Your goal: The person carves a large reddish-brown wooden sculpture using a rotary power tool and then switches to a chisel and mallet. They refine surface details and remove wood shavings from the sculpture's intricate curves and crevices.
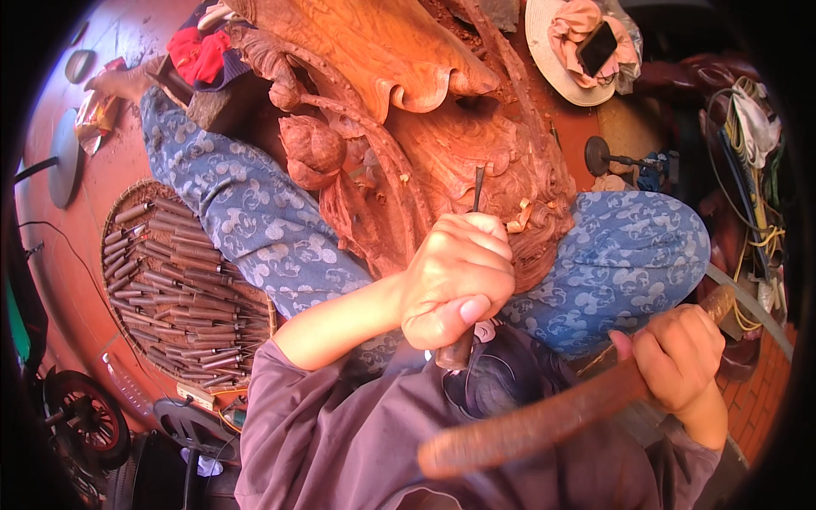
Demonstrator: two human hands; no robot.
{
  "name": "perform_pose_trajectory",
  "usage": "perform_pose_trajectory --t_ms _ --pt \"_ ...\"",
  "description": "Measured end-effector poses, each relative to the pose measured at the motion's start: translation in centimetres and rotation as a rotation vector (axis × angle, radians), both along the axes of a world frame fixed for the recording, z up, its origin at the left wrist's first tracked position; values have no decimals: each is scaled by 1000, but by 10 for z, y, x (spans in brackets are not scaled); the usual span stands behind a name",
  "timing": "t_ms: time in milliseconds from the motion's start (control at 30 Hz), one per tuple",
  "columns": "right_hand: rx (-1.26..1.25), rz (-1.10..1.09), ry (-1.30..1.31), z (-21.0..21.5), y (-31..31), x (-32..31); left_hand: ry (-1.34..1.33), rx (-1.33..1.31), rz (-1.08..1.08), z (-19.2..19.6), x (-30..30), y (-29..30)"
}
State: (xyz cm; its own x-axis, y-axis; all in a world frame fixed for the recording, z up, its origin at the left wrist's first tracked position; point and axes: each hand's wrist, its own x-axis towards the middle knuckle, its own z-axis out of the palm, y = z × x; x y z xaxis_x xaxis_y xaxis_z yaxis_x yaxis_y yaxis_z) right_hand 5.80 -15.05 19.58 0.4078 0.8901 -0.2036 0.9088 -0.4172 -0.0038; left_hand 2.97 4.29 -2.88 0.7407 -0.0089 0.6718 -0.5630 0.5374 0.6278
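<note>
My left hand (455,276) is clenched around a thin steel chisel (477,189) whose tip sits on the reddish wood carving (442,127) between my knees, and my right hand (680,357) grips a long, rough wooden mallet (544,421). If the blow lands crooked, I think the blade may slip and tear the fine curled ridges, or reach my blue patterned trousers (629,255).

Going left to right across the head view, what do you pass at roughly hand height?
Shallow basket of chisels → left hand gripping a chisel set against the wood carving → right hand holding a wooden mallet → tangle of cords.
</note>
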Motion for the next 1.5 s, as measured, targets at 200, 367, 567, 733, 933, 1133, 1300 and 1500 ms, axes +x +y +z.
perform_pose_trajectory --t_ms 200,367,567,733,933,1133,1300,1500 --pt "-66 -96 18 6 11 2 -20 -34 -4 -2 2 0" --pt "-94 -77 8 0 10 7 -52 -25 67 -6 5 1" --pt "-23 -82 68 -3 5 4 -107 44 168 -1 -7 -8" --pt "-44 -80 57 -5 8 2 -134 58 101 -5 -8 -12" --pt "-32 -76 69 -4 10 1 -87 47 40 -3 -6 -6" --pt "-22 -50 67 -3 12 1 -113 37 -11 -5 -2 0" --pt "-12 -25 76 -1 15 0 -78 10 -84 0 3 8" --pt "-105 -91 -18 3 21 2 -41 18 -82 0 5 10"
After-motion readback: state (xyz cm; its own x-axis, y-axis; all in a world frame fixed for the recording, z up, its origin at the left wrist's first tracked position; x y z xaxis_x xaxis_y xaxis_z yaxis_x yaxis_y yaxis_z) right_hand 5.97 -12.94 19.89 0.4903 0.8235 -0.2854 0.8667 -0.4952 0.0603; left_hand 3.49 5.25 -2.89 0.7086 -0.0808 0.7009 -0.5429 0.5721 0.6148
